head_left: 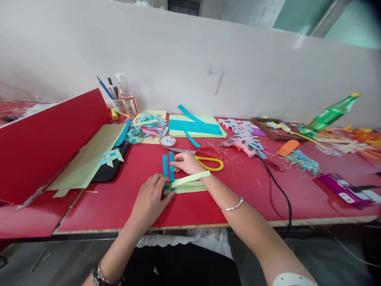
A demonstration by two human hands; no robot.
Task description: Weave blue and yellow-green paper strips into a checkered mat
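My left hand [150, 196] grips the left end of some crossed paper strips, thumb and fingertips at the small woven corner. Two blue paper strips [165, 165] stand away from me there, crossing several pale green paper strips [190, 186] that run right. One green strip is lifted and bends over toward my right wrist. My right hand [186, 163] has its fingers closed at the right-hand blue strip; the exact contact is partly hidden. Just behind it lie large scissors [210, 163] with yellow and red handles.
A pink glue gun [242, 146] with a black cord lies to the right. Behind are blue and green sheets [193, 127], a pile of paper scraps [145, 129] and a white lid [168, 141]. A red board [56, 143] stands left; a green bottle [330, 115] leans right.
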